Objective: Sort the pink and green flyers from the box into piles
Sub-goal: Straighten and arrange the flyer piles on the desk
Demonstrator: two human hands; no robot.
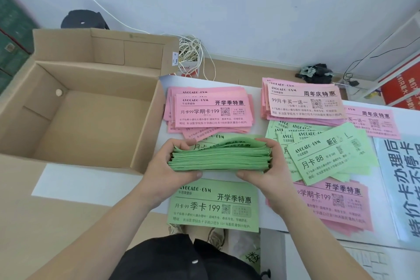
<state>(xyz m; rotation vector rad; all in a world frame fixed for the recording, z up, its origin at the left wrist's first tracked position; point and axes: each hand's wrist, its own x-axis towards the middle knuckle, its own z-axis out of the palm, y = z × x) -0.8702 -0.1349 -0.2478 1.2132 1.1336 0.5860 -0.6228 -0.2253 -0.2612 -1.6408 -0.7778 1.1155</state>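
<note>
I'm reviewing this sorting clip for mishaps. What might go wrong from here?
1. The left hand and right hand grip the thick green stack only at its ends, and its top sheets bow; some may slip out and scatter.
2. The loose green pile lies splayed over the near pink pile, so colours might mix.
3. The single green flyer seems to overhang the table edge; a forearm may knock it off.

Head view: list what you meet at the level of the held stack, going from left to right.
cardboard box → left hand → green stack → right hand → loose green pile → white printed sheet
</note>
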